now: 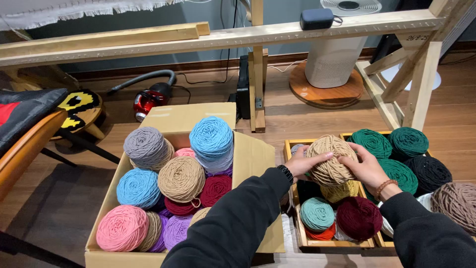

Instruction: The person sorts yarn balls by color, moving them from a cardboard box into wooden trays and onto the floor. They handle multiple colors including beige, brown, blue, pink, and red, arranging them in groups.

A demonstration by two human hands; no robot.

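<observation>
At the far left a chair (25, 134) with a dark cushion juts in, cut off by the frame edge. Behind it a red vacuum cleaner (148, 99) lies on the wooden floor (317, 119). Next comes an open cardboard box (183, 116) packed with balls of yarn: pink (122, 227), blue (138, 187), grey (146, 146), tan (181, 177), light blue (212, 139) and dark red (215, 189) among them. Its right flap stands just beside a wooden tray (292, 198), leaving hardly any gap between the two.

The left hand (303, 164), in a black sleeve with a dark wristband, and the right hand (367, 167), wearing a bead bracelet, both curl around a beige ball of yarn (331, 160), held between them above the tray. Below it sit a yellow ball (341, 190), a teal ball (317, 213), an orange one (320, 233) mostly hidden, and a maroon ball (359, 217).

A second tray to the right holds green balls (391, 144) and a black ball (430, 172); its lower part is hidden by the right arm. A brown ball (455, 202) is cut off at the right edge.

Overhead a wooden frame (238, 37) crosses the view, its post (257, 94) standing behind the box. A white air purifier (333, 59) stands further back, with bare floor in front of it.
</observation>
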